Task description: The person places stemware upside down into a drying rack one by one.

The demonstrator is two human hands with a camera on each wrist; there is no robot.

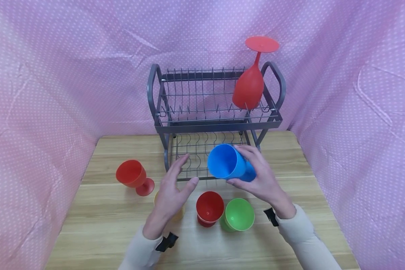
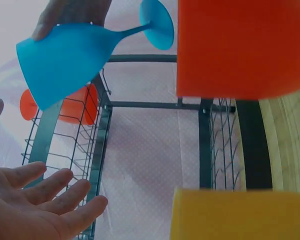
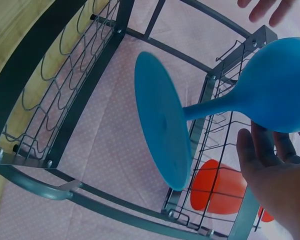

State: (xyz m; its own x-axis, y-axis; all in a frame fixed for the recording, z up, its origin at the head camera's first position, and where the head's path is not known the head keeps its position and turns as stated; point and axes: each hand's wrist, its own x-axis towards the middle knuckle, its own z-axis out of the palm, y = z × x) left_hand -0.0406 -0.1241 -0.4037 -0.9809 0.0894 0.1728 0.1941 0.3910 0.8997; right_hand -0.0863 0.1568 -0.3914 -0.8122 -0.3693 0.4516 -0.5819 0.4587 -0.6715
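My right hand (image 1: pixel 260 174) grips a blue plastic goblet (image 1: pixel 227 161) by its bowl, tilted in front of the dish rack with its mouth toward the head camera. The goblet's stem and round foot (image 3: pixel 162 120) stick out free in the right wrist view. My left hand (image 1: pixel 172 191) is held up to the left of it, fingers spread, holding nothing. Below the left hand a yellow goblet (image 1: pixel 179 214) is mostly hidden. A red goblet (image 1: pixel 210 207) and a green goblet (image 1: pixel 239 214) stand upright side by side in front of the rack.
A dark two-tier dish rack (image 1: pixel 219 125) stands at the table's back. On its upper tier, at the right end, a red goblet (image 1: pixel 249 88) leans upside down. Another red goblet (image 1: pixel 131 174) stands on the wooden table (image 1: pixel 98 225) at left. Pink dotted cloth (image 1: pixel 71 75) surrounds everything.
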